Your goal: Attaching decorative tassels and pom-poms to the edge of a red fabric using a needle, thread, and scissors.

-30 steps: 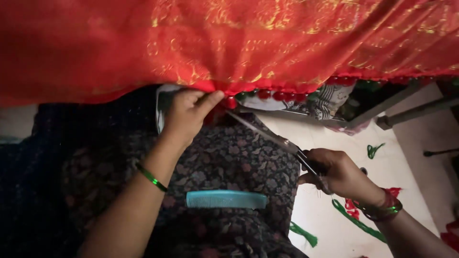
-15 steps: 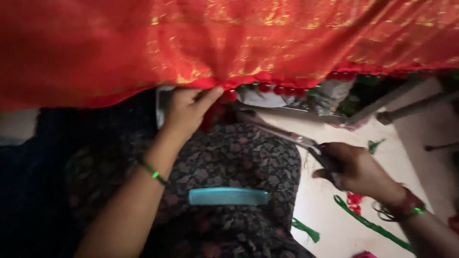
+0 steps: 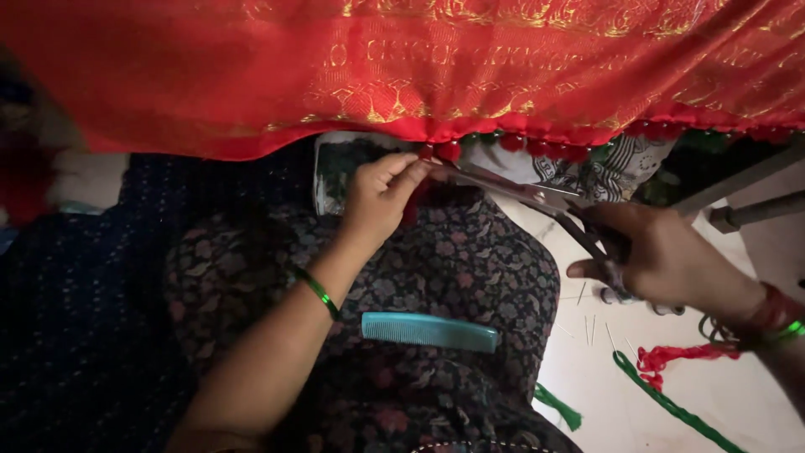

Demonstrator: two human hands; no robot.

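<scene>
scissors gripped in right hand, tips blurred by left hand pinching red tassel.

A pale floor fills the lower right of the frame, strewn with a green cord, a tangle of red thread, a green tassel and several thin pins. A teal comb rests on the floral-clad lap at centre.

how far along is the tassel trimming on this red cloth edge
Done: a row of red bobbles already hangs along the hem of the red cloth to the right. In hand: the left hand pinches a tassel while the right hand holds the scissors at it. Left: the hem to the left shows no bobbles.
</scene>
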